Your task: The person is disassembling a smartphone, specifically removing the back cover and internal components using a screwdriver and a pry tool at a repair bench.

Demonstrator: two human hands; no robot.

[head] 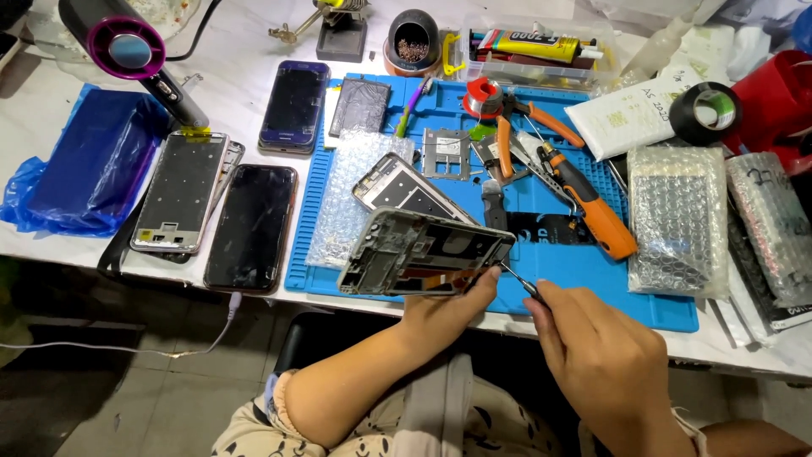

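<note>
Phone frame (423,252): opened metal midframe, grey, inner side facing up, with cut-outs and an orange flex strip along its near edge; tilted, raised above the near edge of the blue mat, gripped at its near right corner.
Tool (518,278): thin metal pick, tip touching the frame's right corner.

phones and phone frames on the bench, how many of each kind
Whole phones with dark screens: 2, a black phone and a blue-edged phone
Bare phone frames: 3, one in the left hand (held frame), one on the blue mat, one beside the black phone
Total: 5
The right hand holds a thin tool.
</note>
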